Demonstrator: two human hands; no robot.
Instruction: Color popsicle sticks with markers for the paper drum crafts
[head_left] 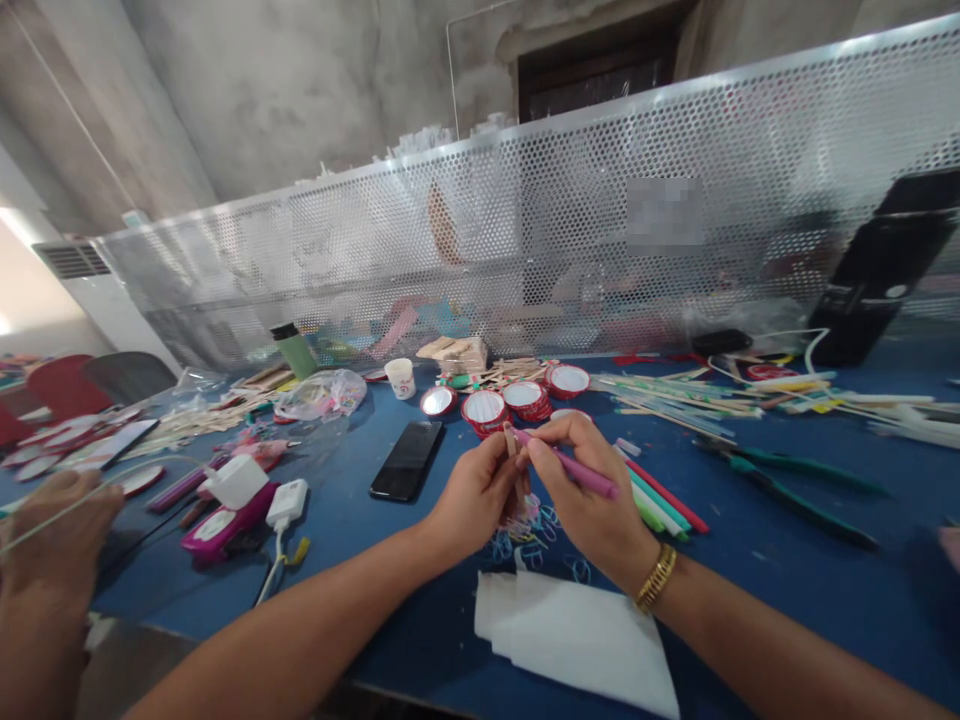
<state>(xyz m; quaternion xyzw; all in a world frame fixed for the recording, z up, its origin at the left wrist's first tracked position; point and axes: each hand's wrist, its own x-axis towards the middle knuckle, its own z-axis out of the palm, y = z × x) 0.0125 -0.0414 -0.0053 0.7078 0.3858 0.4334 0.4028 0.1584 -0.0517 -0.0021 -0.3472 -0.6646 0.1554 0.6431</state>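
Note:
My left hand [474,492] pinches a thin pale wooden stick [513,441] upright near the middle of the table. My right hand [596,505] wraps round a purple marker [592,477], its tip end meeting the top of the stick; whether it touches is too small to tell. Under the hands lies a tangle of blue and pale elastic bands [529,535]. A folded white sheet [574,635] rests in front of them. Right of my right hand lie several coloured markers [667,490], partly hidden. Just beyond the hands sit red-edged round cups [527,398].
A black phone [407,460] lies left of my hands; green-handled pliers [799,490] lie right. A paper cup [400,378] and wooden sticks stand behind. A white charger [288,503] has a trailing cable. Another person's hand [64,525] is at far left. A perforated metal screen [570,200] borders the table.

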